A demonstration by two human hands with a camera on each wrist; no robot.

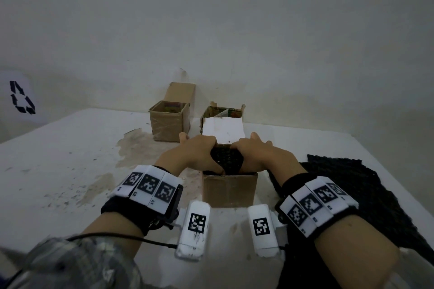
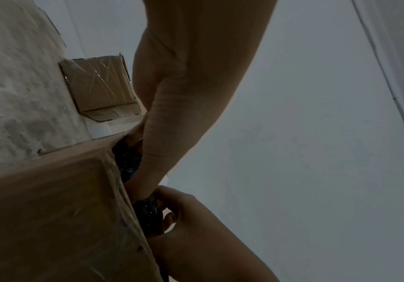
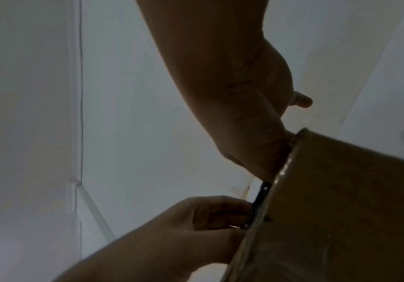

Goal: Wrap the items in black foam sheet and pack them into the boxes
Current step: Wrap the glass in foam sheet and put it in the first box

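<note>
Your black foam bundle (image 1: 226,159) sits in the mouth of the near cardboard box (image 1: 229,191), half sunk; whatever it wraps is hidden. Spare foam sheet (image 1: 366,185) lies to the right on the table (image 1: 58,159), and two more boxes (image 1: 168,122) stand behind. Your left hand (image 1: 199,153) and right hand (image 1: 258,153) both curl around the bundle, gripping it.

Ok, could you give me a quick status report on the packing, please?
Left hand and right hand both gripping foam-wrapped bundle. Bundle partway into near box, top still proud. Nothing blocking.
</note>
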